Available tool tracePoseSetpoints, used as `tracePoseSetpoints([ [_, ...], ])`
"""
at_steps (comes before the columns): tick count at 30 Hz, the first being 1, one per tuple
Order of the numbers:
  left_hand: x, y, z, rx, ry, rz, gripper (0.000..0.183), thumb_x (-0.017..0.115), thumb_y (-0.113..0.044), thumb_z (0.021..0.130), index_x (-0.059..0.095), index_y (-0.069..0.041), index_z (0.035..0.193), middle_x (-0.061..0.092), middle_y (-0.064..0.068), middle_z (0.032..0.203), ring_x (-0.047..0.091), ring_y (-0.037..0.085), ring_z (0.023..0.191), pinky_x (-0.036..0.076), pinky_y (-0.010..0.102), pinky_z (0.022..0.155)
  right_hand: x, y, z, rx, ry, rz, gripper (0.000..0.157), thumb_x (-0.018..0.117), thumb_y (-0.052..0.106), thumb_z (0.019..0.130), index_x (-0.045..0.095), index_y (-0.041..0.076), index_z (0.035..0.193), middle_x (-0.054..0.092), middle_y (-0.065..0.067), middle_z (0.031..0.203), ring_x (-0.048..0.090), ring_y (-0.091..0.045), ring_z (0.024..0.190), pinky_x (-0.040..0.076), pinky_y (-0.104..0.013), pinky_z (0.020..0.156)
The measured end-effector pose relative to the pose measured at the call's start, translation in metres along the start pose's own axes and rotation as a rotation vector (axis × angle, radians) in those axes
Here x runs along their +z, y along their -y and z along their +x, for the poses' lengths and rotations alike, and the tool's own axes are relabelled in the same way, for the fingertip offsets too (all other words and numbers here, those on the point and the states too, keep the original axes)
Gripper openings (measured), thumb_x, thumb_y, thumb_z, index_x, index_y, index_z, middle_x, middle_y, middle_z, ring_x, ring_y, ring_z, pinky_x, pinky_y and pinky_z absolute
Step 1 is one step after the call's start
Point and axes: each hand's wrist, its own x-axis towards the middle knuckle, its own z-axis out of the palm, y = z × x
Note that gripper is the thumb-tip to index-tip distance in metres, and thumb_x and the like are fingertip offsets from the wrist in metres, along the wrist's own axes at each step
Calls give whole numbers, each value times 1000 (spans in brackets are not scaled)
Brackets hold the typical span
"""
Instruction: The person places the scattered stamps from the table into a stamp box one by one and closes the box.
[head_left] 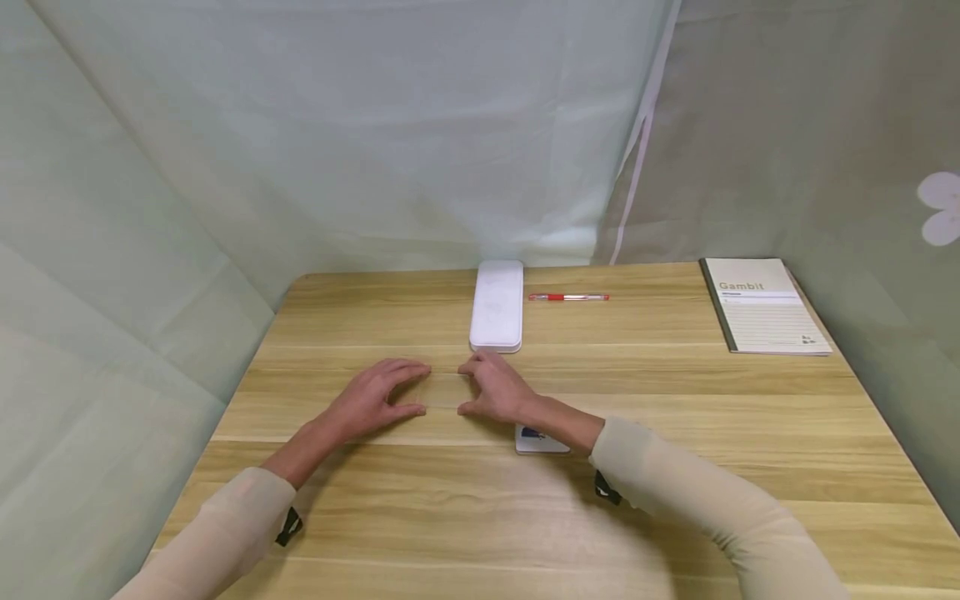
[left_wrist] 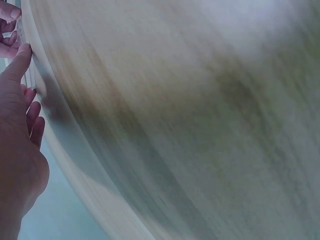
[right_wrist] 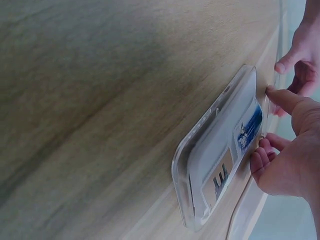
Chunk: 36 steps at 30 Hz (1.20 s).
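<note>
Between my two hands lies a flat see-through sheet (head_left: 443,407), perhaps a screen protector; only its thin edges show. My left hand (head_left: 375,397) holds its left end, thumb on the near edge and fingers on the far edge. At the other end my right hand (head_left: 495,387) grips it the same way, fingertips a short gap from the left ones. Under my right forearm is what looks like a phone in a clear case (right_wrist: 220,155), with small pictures on its white face; in the head view the forearm partly covers this phone (head_left: 542,443).
A white oblong box (head_left: 497,304) lies just beyond my right hand. To its right is a red-capped pen (head_left: 568,297). A notebook (head_left: 765,307) lies at the far right of the wooden table (head_left: 465,517). Cloth curtains (head_left: 420,133) hang behind and beside the table.
</note>
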Motion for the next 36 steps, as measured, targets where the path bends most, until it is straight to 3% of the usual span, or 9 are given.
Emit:
tracePoseSetpoints([
  [21,-3,-6,1,10,10,-5,58,86,-39,91,70,-10,139,68,9,140,62,30,132,50,53,110,-3,0,-2,-2,34,-25,67,93,31,84,68,0,137,63,-11,131,57,-24,118,49,-36,106],
  [25,-4,-8,4,28,-6,2,61,87,-41,90,69,-10,139,68,9,141,63,30,131,50,52,111,-11,-1,-5,0,48,-38,69,92,32,84,66,1,139,64,-10,131,58,-22,116,50,-36,107],
  [30,-8,-19,10,38,-22,-1,61,89,-39,88,70,-12,139,69,8,139,64,29,129,51,51,109,-25,-2,-13,-13,63,-50,70,92,32,84,64,1,141,64,-11,139,59,-25,125,48,-38,111],
  [36,-6,-34,21,93,-64,4,59,89,-40,87,72,-12,136,71,6,137,66,27,127,53,49,107,-44,-8,-28,-37,59,-58,67,91,29,85,65,-1,139,64,-12,134,60,-22,113,52,-38,103],
])
